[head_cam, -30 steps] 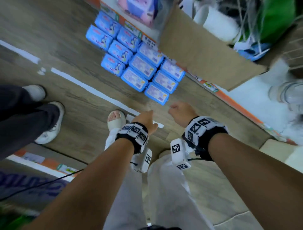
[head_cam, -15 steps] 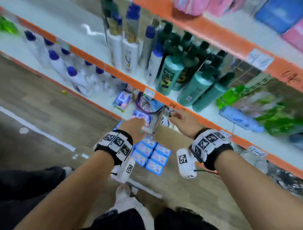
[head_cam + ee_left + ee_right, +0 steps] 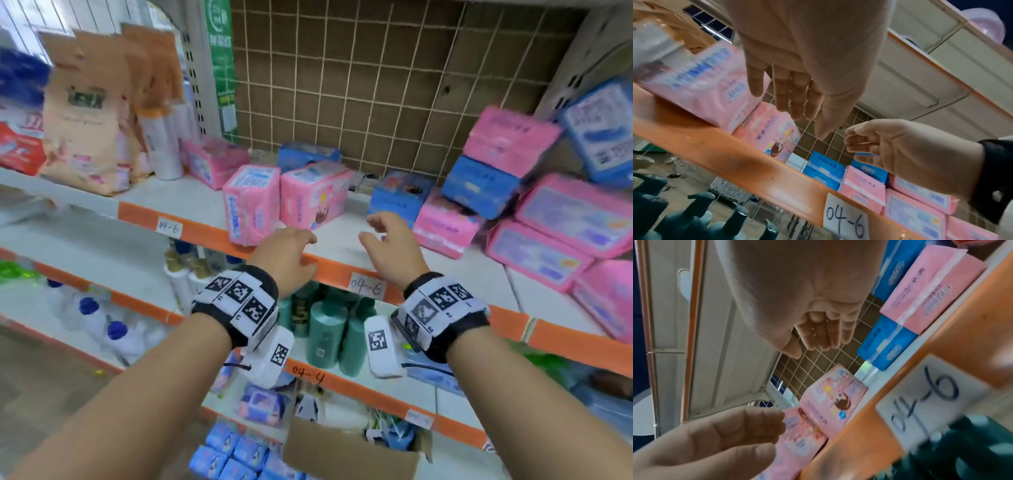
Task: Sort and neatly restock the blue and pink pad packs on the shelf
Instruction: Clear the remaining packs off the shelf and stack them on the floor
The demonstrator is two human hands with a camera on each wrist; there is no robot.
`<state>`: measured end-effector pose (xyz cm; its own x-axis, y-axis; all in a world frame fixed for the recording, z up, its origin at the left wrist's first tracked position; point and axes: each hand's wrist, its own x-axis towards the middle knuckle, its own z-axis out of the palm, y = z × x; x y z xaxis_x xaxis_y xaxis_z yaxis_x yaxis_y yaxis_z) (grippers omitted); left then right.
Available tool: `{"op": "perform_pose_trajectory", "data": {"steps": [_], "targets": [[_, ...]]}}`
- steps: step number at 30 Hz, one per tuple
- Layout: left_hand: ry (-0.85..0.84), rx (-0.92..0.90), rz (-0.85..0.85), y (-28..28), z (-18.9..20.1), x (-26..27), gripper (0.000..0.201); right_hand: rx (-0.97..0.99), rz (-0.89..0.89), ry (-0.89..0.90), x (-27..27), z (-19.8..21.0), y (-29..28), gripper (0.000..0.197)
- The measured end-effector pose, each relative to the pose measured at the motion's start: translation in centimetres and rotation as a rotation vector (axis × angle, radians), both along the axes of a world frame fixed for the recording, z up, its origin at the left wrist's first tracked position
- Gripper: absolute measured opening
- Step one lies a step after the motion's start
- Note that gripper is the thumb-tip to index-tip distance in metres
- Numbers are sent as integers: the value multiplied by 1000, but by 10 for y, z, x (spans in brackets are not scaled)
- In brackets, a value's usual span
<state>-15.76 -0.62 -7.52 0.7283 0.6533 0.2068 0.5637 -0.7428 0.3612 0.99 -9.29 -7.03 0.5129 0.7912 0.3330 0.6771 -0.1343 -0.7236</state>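
1. Hands first: my left hand (image 3: 286, 255) and right hand (image 3: 390, 250) hang over the shelf (image 3: 342, 240) edge, mid-frame, fingers loose, holding nothing.
2. The tall pink pack (image 3: 250, 204) stands up just left of my left grip, nearest.
3. Mixed pink and blue packs (image 3: 479, 185) pile at right, near my right grip.
4. Nothing blocks either reach.
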Motion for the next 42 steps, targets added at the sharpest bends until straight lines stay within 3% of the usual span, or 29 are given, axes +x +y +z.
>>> {"op": "perform_pose_trajectory", "data": {"steps": [4,8,10,14,17,20,24,26,28,32,35,36,39,42], "targets": [[70,-37,67,3,-2,43,51,-128,-32,-60,40,-16,-6,39],[-8,-93,140,7,-12,84,50,-247,42,-149,51,-50,-20,41],[35,-59,154,14,-21,99,50,-245,90,-156,52,-52,-17,41],[111,53,215,24,-46,111,56,-269,96,-159,63,-25,6,36],[119,66,205,29,-54,114,55,-296,37,-381,78,9,35,37],[108,27,198,32,-53,115,48,-467,-72,-584,99,36,67,51],[101,4,183,32,-53,115,46,-784,-43,-588,119,38,89,76],[86,5,186,33,-53,115,47,-835,-89,-619,116,29,96,89],[79,10,186,33,-54,115,46,-888,-150,-701,108,27,107,88],[81,16,184,32,-54,114,46,-989,-184,-593,104,39,117,53],[90,17,181,32,-53,115,46,-882,-136,-644,98,28,109,63],[94,15,173,32,-52,115,46,-807,-117,-618,96,25,105,58],[112,0,141,32,-49,114,51,-660,-13,-403,95,29,97,36],[143,-26,114,32,-47,112,60,-550,116,-205,96,40,92,39]]}}
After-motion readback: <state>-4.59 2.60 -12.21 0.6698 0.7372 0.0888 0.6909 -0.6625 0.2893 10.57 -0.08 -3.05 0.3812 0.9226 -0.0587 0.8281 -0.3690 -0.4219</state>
